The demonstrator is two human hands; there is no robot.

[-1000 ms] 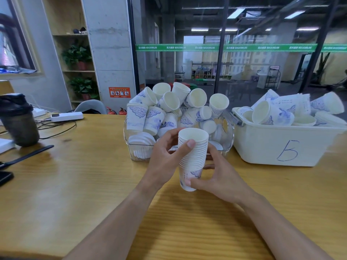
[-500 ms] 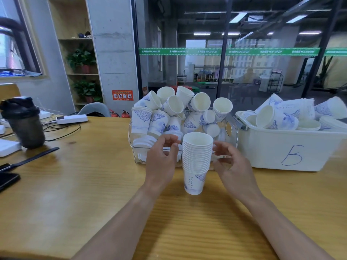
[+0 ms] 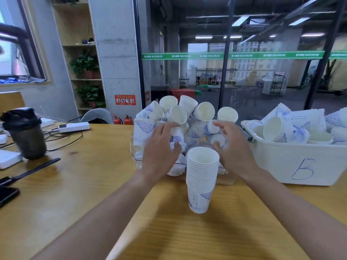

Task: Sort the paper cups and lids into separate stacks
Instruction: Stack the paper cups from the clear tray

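Your tall stack of nested white paper cups with blue print [image 3: 202,177] stands upright on the light wooden table [image 3: 75,194] at the centre of the frame, free of both hands. Your left hand [image 3: 161,147] hovers just left of the stack's rim, fingers spread and loosely curved, holding nothing; its fingertips reach over the near wall of the clear plastic bin [image 3: 228,178] behind the stack. Your right hand [image 3: 230,145] hovers just right of the rim, likewise wide with fingers relaxed and empty, reaching toward the same bin. That bin sits in the middle of the frame, heaped with loose white-and-blue paper cups [image 3: 187,113] lying at all angles, and flat white lids [image 3: 176,168] show low against its front wall between your left hand and the stack. At the right of the frame a white plastic tub marked with a blue handwritten letter [image 3: 300,166] holds more tumbled cups, some nested on their sides. At the left edge stand a dark shaker bottle with a black cap [image 3: 25,133], a black pen-like strip [image 3: 31,171] lying flat and a black phone [image 3: 7,194]; a white power strip [image 3: 74,127] with dark cables lies farther back.
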